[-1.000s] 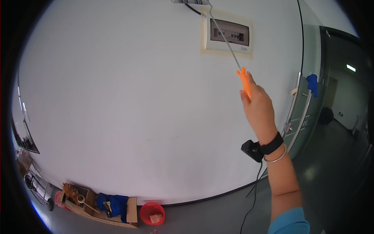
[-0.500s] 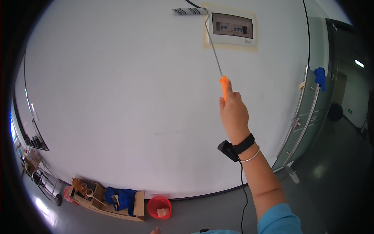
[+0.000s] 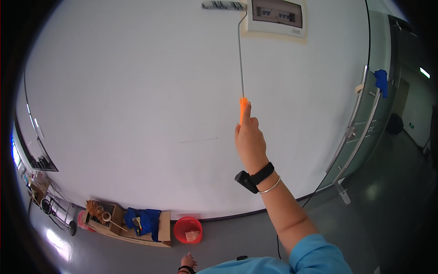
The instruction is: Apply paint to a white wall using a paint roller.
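Note:
My right hand (image 3: 251, 141) is raised in front of the white wall (image 3: 137, 100), wrapped round the orange handle of a paint roller (image 3: 243, 108). Its index finger lies along the handle. The roller's long wire frame runs up to a grey-and-white striped sleeve, lying nearly level at the top edge, just left of a wall-mounted breaker box (image 3: 276, 17) with a tinted cover. Whether the sleeve touches the wall is hard to tell. Low down, my left hand (image 3: 189, 260) hangs near a red bucket, its fingers loosely apart with nothing visible in them.
Along the wall's foot stand a red bucket (image 3: 187, 229) holding a pale pink thing and an open cardboard box (image 3: 163, 227) with blue cloth and tools. A glass door (image 3: 360, 132) with long metal handles is at right. A wheeled cart (image 3: 57, 212) stands far left.
The view has tilted down, and the breaker box sits higher in it. My right hand has shifted left, bringing the roller more upright and slightly lower beside the box. More of my left hand shows.

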Demonstrator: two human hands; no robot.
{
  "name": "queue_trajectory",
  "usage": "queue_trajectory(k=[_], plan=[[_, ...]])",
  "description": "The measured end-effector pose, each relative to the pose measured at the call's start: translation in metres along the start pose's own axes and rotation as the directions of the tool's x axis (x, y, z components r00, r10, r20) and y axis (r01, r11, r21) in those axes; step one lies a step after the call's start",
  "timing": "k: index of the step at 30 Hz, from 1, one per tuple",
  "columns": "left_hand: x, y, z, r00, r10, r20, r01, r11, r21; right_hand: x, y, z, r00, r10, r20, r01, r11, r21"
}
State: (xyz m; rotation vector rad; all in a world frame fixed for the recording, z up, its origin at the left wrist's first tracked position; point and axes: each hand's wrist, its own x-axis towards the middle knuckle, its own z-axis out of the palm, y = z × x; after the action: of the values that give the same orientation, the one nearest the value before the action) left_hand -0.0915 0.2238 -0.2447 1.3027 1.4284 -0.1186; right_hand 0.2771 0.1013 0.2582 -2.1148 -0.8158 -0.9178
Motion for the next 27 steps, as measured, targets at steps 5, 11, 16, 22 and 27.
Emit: queue_trajectory(k=[5, 11, 16, 22, 27], plan=[[-0.029, 0.010, 0.001, 0.999, -0.013, -0.039, 0.015, 0.998, 0.066, -0.039, 0.017, 0.024, 0.999, 0.011, 0.039, -0.011, 1.000, 0.006], [-0.013, 0.000, 0.003, 0.993, -0.106, -0.046, 0.107, 0.994, 0.029, -0.088, 0.036, 0.046, 0.988, 0.049, 0.146, -0.053, 0.998, 0.023], [-0.012, -0.002, 0.009, 0.992, -0.129, -0.009, 0.128, 0.991, -0.022, -0.130, 0.053, 0.051, 0.980, 0.054, 0.193, -0.064, 0.997, 0.047], [-0.028, 0.003, 0.007, 0.997, -0.075, 0.002, 0.075, 0.995, 0.072, -0.183, 0.066, 0.048, 0.924, 0.115, 0.365, -0.121, 0.993, -0.006], [-0.023, -0.004, 0.006, 0.998, -0.008, 0.058, 0.004, 0.998, 0.064, -0.226, 0.083, 0.047, 0.921, 0.102, 0.376, -0.115, 0.993, 0.013]])
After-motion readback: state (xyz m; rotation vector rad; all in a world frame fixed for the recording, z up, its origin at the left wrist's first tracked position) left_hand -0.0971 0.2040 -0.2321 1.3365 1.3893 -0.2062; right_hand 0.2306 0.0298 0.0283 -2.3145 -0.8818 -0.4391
